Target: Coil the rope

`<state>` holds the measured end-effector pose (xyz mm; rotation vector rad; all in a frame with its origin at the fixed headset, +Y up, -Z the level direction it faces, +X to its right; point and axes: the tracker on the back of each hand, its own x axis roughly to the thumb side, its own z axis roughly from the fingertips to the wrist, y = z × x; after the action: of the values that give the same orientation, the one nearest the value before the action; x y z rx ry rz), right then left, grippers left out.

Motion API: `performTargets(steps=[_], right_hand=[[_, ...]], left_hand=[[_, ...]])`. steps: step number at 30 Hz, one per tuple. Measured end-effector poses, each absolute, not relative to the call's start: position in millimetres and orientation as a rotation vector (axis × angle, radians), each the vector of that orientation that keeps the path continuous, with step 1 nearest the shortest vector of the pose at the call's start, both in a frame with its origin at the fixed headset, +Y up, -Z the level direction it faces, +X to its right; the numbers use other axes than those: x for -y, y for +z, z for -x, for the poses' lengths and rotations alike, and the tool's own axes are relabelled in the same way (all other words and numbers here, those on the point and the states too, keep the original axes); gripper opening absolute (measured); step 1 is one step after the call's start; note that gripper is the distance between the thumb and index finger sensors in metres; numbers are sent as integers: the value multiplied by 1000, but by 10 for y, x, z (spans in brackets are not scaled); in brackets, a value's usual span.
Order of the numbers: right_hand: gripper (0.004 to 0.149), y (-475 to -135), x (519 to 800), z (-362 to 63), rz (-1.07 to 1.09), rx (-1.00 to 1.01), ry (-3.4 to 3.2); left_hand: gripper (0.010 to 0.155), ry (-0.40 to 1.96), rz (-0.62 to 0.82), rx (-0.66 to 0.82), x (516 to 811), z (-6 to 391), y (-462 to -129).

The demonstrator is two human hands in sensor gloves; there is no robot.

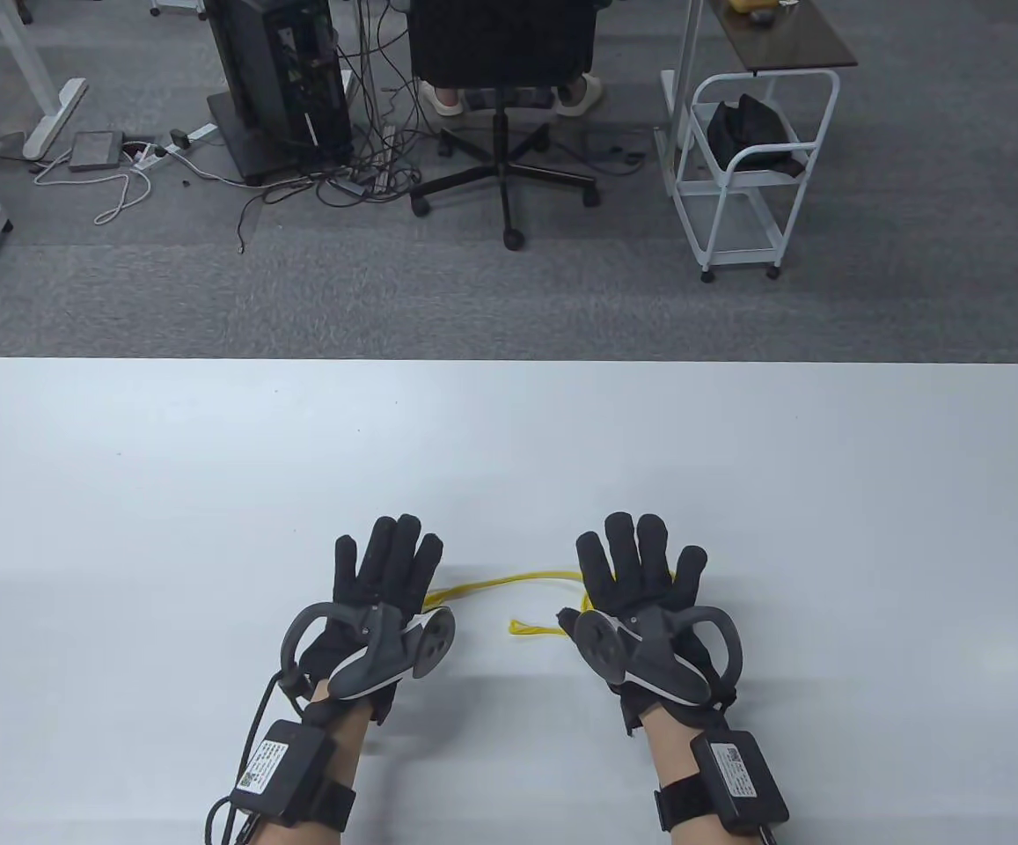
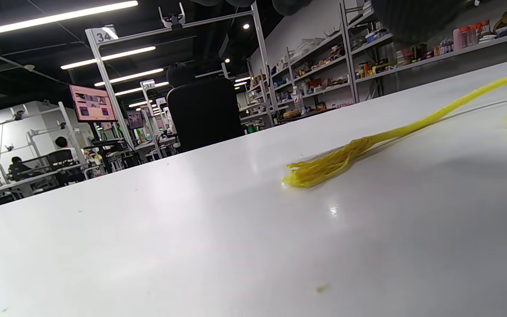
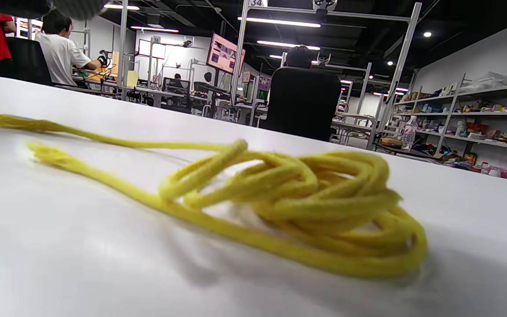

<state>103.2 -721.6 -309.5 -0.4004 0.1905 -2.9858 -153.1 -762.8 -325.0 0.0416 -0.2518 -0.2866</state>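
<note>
White table (image 1: 209, 493) carries both hands flat, fingers extended and close together, holding nothing. Left hand (image 1: 377, 590) covers one frayed rope end; right hand (image 1: 640, 590) hovers over the loose yellow rope (image 3: 288, 207) bundle. Advice: pin bundle, feed slack round evenly

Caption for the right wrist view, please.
Loose bundle of yellow rope lying on the white table, two strands trailing left, one ending frayed.
</note>
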Motion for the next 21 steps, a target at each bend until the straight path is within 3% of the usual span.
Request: performTargets(steps=[8,16,19,21], right_hand=[[80,-3346,7073,-767,428,-124,-2847],[70,-3661,7505,-517,427,194,-2783],[65,-3722,7736,-473,415,421,-2678],[60,-3732,7768,-489,433,419,-2731]], left_hand=[[79,-280,-48,246,7629,1569,-3254],[79,-310,-30,265,7637,1503,-3235],[79,-338,-16,268,7648,1473,-3233],[79,-347,-9,269,7659,1465,-3232]])
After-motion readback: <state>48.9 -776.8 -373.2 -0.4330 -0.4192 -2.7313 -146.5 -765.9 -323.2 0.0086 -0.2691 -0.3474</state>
